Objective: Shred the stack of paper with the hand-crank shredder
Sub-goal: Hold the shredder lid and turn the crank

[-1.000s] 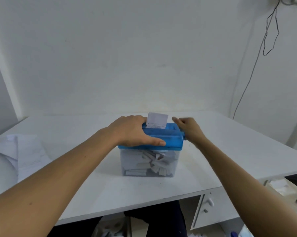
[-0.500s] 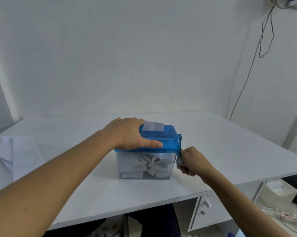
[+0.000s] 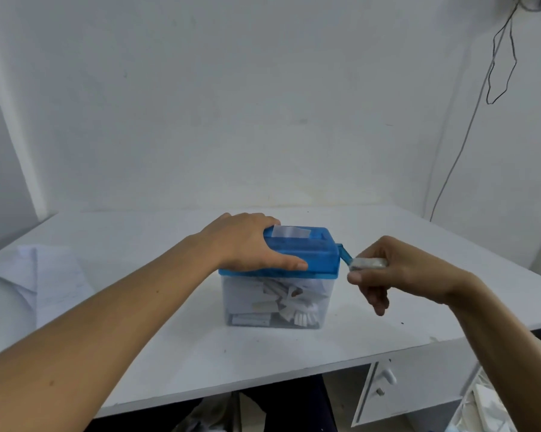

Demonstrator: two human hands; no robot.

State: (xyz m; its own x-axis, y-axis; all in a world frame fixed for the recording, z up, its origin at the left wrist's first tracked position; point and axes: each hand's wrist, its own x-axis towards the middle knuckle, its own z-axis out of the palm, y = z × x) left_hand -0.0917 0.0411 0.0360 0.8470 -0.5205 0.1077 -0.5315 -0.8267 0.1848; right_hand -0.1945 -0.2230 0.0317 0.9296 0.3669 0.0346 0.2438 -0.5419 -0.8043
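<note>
The hand-crank shredder (image 3: 317,254) has a blue lid on a clear bin (image 3: 244,299) full of white paper strips. It stands mid-table. A short edge of a paper sheet (image 3: 291,231) sticks out of the lid's slot. My left hand (image 3: 247,244) lies over the lid's left end, thumb along its front edge, and holds it down. My right hand (image 3: 393,272) pinches the white crank knob (image 3: 369,263) to the right of the lid, on the blue crank arm (image 3: 344,254). A stack of white paper (image 3: 41,279) lies at the table's left.
The white table (image 3: 294,347) meets a white wall at the back. A black cable (image 3: 468,129) hangs down the wall at the right. A white drawer unit (image 3: 384,388) stands under the table's right side, beside a box with clutter on the floor.
The paper sheet has sunk further into the slot. My right hand has swung with the crank knob from the top, down round the front, out to the right of the lid.
</note>
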